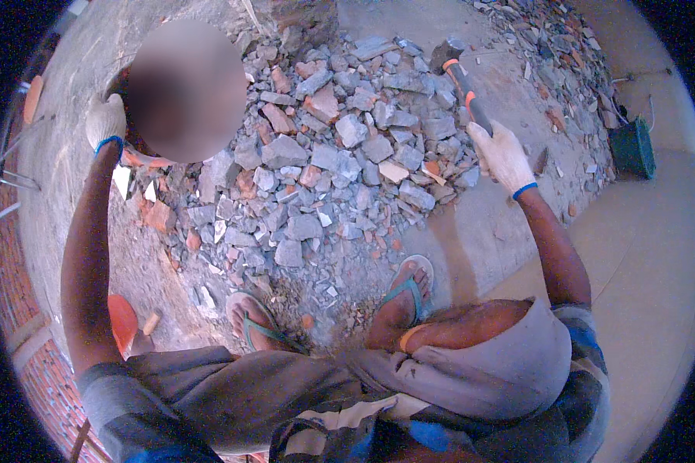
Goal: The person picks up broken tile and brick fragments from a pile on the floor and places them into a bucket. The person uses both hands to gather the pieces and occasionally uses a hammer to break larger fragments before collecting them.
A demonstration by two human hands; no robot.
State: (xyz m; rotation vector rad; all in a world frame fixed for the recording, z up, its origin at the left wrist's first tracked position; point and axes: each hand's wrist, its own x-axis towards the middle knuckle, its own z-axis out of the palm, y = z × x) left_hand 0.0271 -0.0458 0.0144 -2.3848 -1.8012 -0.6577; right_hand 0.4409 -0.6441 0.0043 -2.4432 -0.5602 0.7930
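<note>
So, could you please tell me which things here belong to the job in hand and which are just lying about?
In hand:
- right hand gripping hammer
- left hand on wall
- rubble pile

Lying about:
- green crate
- orange object

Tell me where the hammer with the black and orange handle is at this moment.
In the head view, the hammer with the black and orange handle is at upper right, raised in the white-gloved right hand, its head above the pile of grey and reddish rubble.

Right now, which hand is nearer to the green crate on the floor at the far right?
Right. The right hand, gloved and gripping the hammer, is raised just left of the green crate. The left hand rests against the wall across the rubble pile.
</note>
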